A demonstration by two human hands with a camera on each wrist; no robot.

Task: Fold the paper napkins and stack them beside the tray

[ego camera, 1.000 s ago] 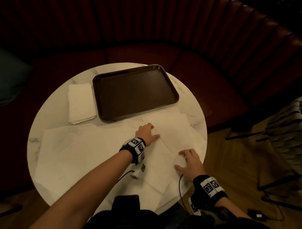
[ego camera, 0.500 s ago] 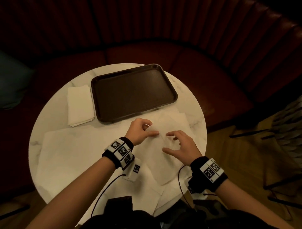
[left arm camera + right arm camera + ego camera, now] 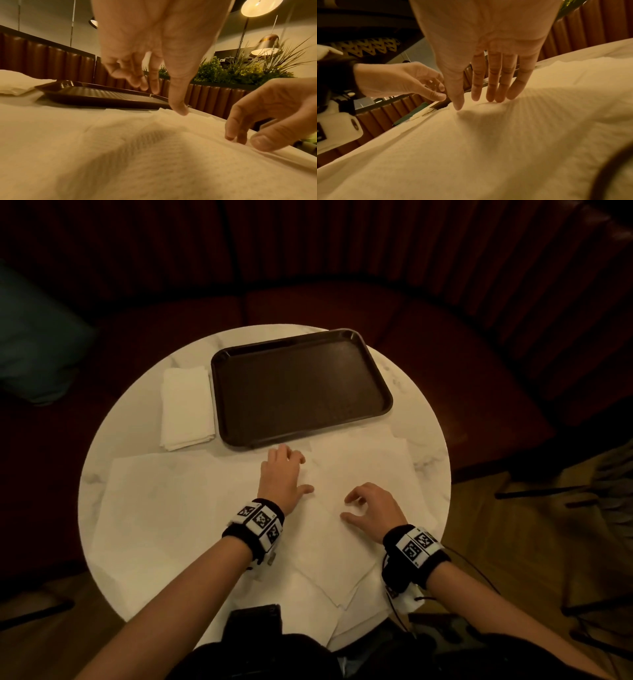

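A: Both hands down on the top napkin [image 3: 356, 494], spread at table [image 3: 113, 460] centre-right, long edge running abt 11 to 5 o'clock.

B: Left hand [image 3: 282, 479]?

A: Lying flat at the sheet's 9 o'clock edge, fingers loose, thumb touching paper, gripping nothing. Tray [image 3: 383, 405] just past its fingertips at 12.

B: Right hand [image 3: 373, 508]?

A: On the sheet near its 5 o'clock end, fingers straight, tips pressing the paper; nothing pinched.

B: So who folds?

A: I'd say the right hand's nearer a free corner. Folded stack [image 3: 186, 409] sits at the tray's 9 o'clock, touching or just beside, can't tell.
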